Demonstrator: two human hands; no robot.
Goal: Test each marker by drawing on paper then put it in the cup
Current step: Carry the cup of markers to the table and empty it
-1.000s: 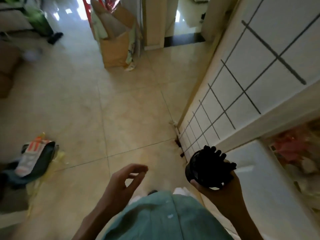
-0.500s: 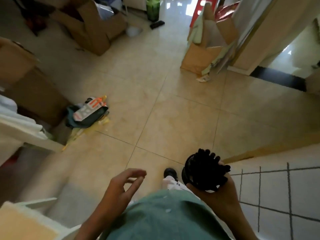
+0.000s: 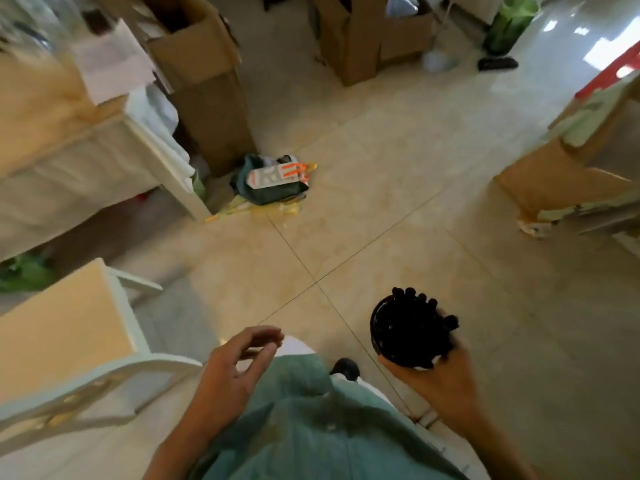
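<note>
My right hand [image 3: 438,379] grips a black cup [image 3: 384,327] from below, at the lower right of the view. Several black markers [image 3: 422,318] stand in the cup, their caps sticking out above its rim. My left hand [image 3: 235,368] hangs in front of my green shirt, holding nothing, with its fingers loosely curled. A sheet of white paper [image 3: 110,60] lies on the table top at the upper left, blurred.
A white-framed table [image 3: 69,157] stands at the left, with a white chair [image 3: 79,355] in front of it. Cardboard boxes [image 3: 204,74] stand behind the table and at the right [image 3: 554,174]. A dark bag with an orange-and-white packet [image 3: 273,181] lies on the tiled floor.
The view has swung left, from the white tiled wall to the table and chair. My right hand still carries the cup of markers and my left hand stays empty.
</note>
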